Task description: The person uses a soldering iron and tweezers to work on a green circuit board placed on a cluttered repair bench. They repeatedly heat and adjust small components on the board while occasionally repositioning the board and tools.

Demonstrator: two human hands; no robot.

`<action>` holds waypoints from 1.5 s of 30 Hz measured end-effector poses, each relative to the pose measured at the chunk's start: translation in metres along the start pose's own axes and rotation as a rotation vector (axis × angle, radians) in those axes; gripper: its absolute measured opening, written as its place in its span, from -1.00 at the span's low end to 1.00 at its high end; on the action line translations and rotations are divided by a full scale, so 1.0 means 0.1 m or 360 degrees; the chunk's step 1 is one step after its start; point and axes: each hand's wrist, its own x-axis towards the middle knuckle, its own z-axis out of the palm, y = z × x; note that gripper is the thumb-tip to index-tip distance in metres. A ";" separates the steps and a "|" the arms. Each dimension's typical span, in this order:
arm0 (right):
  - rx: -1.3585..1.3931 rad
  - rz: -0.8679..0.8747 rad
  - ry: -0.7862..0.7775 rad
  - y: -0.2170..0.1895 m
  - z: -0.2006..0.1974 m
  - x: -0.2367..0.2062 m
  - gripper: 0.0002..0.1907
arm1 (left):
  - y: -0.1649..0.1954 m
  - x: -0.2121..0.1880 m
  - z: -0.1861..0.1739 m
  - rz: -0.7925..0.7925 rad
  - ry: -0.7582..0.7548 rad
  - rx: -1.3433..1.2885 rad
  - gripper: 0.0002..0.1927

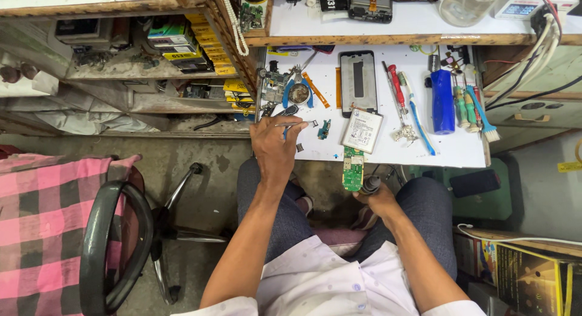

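Note:
My left hand (pixel 274 147) rests at the front left corner of the white worktop (pixel 451 147) and holds metal tweezers (pixel 297 124) whose tips point right. A small loose part (pixel 324 129) lies just beyond the tips. My right hand (pixel 377 199) is below the worktop's front edge, above my lap, closed on a dark-handled tool (pixel 369 184). A green circuit board (pixel 353 168) hangs over the edge next to that tool. Above the board lie a white phone battery (pixel 362 131) and a black phone frame (pixel 357 82).
Screwdrivers (pixel 397 88), brushes (pixel 419 119) and a blue bottle (pixel 442 100) lie on the worktop's right half. Pliers and small parts (pixel 297 91) sit at the back left. Shelves of boxes (pixel 176 43) stand to the left, an office chair (pixel 115 243) with pink checked cloth at lower left.

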 end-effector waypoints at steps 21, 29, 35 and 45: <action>0.0070 0.0216 0.0070 -0.15 -0.08 -0.12 -0.60 | 0.06 0.02 -0.07 0.0007 -0.0008 0.0167 -0.82; 0.0274 0.0022 0.0167 -0.06 -0.21 -0.16 -0.62 | 0.36 -0.14 -0.33 -0.0155 0.0170 -0.0164 -0.82; 0.0434 -0.0199 0.0235 -0.02 -0.40 -0.28 -0.62 | 0.50 -0.63 -0.34 -0.0571 0.0154 -0.0765 -0.81; 0.0510 -0.0203 0.0401 -0.16 -0.51 -0.47 -0.54 | 0.62 -1.09 -0.32 -0.1003 -0.0097 -0.1085 -0.84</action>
